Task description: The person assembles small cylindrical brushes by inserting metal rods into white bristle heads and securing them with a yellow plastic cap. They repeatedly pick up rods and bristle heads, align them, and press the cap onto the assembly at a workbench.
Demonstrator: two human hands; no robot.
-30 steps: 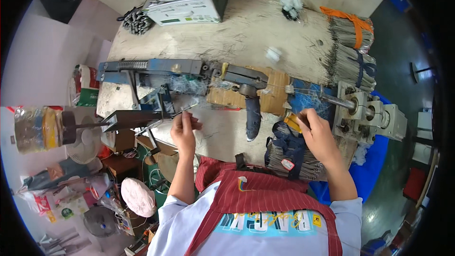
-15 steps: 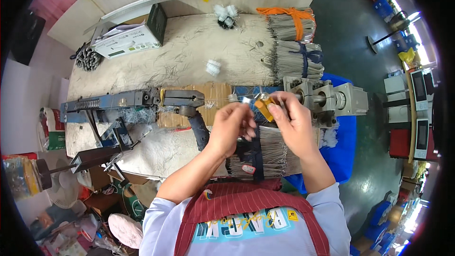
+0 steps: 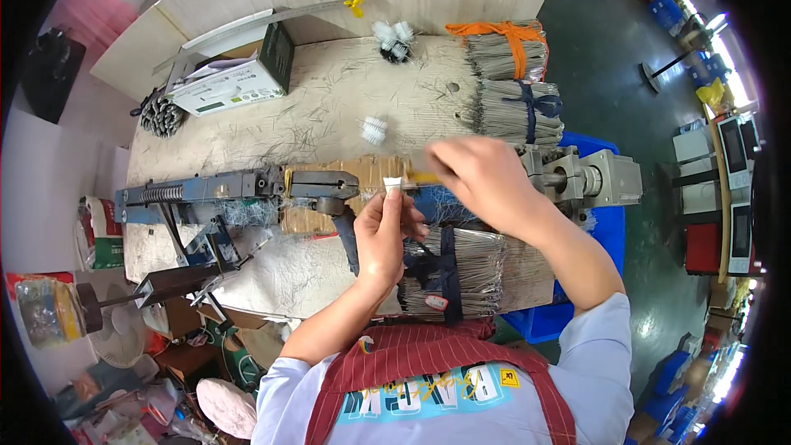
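White piece pinched beyond wire bundle

My left hand grasps it off the bundle's far left corner; my right hand, blurred beyond the bundle, seemingly grips a yellow thing. I judge the piece light, stiffish, best held by its sides.

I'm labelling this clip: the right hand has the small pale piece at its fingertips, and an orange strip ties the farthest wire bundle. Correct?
Not quite: in the head view, the left hand, not the right hand, has the small pale piece at its fingertips. The orange strip is described correctly.
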